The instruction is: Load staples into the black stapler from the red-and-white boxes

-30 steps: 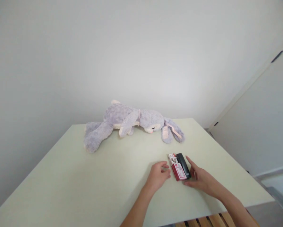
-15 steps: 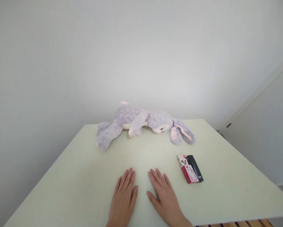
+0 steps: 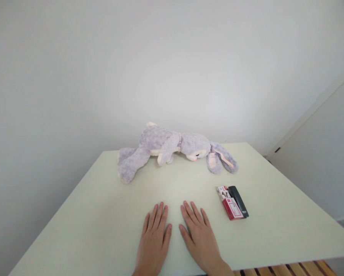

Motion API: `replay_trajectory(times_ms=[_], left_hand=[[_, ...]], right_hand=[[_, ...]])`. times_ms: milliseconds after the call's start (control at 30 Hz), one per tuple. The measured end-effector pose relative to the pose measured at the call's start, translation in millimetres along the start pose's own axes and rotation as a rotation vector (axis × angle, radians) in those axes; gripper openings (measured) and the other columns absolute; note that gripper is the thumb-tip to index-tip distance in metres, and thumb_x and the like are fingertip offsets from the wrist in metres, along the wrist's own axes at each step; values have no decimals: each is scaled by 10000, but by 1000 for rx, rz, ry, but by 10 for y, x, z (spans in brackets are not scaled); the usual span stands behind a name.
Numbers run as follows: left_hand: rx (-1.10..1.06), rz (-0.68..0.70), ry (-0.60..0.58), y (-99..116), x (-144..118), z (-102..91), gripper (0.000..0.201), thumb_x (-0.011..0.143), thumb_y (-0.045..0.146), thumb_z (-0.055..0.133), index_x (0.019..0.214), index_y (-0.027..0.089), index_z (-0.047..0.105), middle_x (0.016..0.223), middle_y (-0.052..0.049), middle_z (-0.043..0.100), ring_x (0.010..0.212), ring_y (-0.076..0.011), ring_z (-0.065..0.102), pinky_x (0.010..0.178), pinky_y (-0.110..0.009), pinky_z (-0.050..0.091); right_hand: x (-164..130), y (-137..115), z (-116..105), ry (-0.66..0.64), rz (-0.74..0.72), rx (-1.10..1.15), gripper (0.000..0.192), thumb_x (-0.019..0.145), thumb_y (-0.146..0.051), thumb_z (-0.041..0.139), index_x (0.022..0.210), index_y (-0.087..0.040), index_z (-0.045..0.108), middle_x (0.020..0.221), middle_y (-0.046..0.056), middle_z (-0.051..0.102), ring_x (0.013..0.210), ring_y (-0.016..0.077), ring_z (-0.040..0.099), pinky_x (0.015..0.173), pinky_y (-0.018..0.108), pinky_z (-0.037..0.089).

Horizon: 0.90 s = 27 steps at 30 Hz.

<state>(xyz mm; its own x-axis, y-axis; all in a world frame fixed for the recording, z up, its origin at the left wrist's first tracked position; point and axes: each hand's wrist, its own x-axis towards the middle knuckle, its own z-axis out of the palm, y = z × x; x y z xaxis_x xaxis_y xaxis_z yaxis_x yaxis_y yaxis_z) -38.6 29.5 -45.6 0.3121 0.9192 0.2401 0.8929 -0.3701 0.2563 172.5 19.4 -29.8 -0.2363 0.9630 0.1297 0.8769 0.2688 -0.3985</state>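
My left hand [image 3: 154,243] lies flat, palm down, near the front of the pale table [image 3: 82,214], its fingers stretched out. Beside it, a small gap to the right, my right hand [image 3: 200,239] rests flat in the same way, thumb toward the left hand. Neither holds anything. To the right of my right hand are a red and white box [image 3: 232,209], a smaller white packet [image 3: 223,192] behind it, and a black stapler [image 3: 238,201] alongside, all close together.
A grey-lilac plush rabbit [image 3: 157,140] lies on its side along the table's back edge, ears [image 3: 225,157] to the right and a bead string round its neck. Behind stands a white wall [image 3: 172,69]. Wooden slats [image 3: 289,269] show below the front right edge.
The view has shifted slightly. Both hands stay flat on the table, a touch further forward in the picture, and the left one sits a little closer to the right. The objects keep their places.
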Motion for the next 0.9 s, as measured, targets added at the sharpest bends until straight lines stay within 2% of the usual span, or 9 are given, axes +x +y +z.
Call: replay_trajectory(times_ms=[400,633,900], left_hand=[[144,5,5,0,-9,49,649,1056,353,405,1647,289,145,1710,-16,218,1581,-236,205,1259,-511,289],[137,20,36,10,0,33,657,1049,351,423,1646,289,155,1700,-26,252,1571,-252,238,1243,-513,314],[146,15,11,9,-1,27,652,1055,358,408,1648,281,148,1709,-22,222,1578,-242,215,1251,-513,301]], right_hand=[[-2,1,44,9,-7,-137,613,1083,-454,335,1650,-350,127,1703,-56,156,1588,248,158,1273,530,206],[-6,11,40,17,-18,-153,617,1082,-453,335,1651,-345,123,1702,-51,169,1587,244,165,1272,521,206],[4,8,39,6,-7,-149,620,1074,-452,359,1648,-351,147,1701,-42,183,1582,255,185,1271,524,213]])
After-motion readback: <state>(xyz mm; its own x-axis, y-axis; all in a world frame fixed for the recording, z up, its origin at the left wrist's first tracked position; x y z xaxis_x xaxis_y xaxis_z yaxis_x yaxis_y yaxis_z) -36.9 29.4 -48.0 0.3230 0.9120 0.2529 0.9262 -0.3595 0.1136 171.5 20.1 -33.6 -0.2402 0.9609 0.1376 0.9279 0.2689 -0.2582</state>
